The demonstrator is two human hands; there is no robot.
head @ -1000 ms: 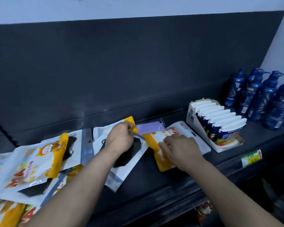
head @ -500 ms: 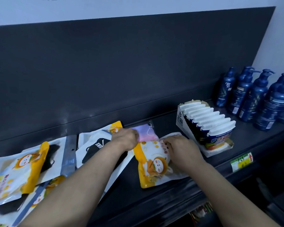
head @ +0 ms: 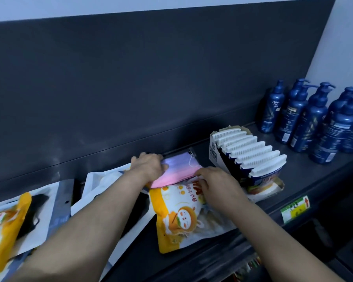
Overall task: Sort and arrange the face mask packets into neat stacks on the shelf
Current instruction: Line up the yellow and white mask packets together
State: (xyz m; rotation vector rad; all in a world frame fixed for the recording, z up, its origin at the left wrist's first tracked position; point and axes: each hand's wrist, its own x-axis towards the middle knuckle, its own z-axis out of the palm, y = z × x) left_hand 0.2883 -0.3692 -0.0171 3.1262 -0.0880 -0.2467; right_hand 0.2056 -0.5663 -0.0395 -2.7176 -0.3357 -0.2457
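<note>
A purple-to-pink mask packet point(head: 178, 168) lies at the back of the dark shelf point(head: 306, 171). My left hand point(head: 149, 166) grips its left end and my right hand point(head: 216, 183) holds its right front corner. Below it sits an orange-and-white cartoon mask packet point(head: 177, 216), its upper right part under my right hand. A white packet with a black mask point(head: 102, 182) lies beneath my left forearm. More packets point(head: 12, 220), orange and white ones, spread over the shelf's left end.
A cardboard display box of white-topped tubes point(head: 251, 159) stands just right of my right hand. Several blue pump bottles point(head: 312, 121) fill the far right. A green-yellow price tag point(head: 296, 209) sits on the shelf's front edge. A dark back panel rises behind.
The purple-pink packet has been drawn out further, so that it now lies above the orange packet. My right hand moved up from the orange packet to hold its corner. The view shifted left.
</note>
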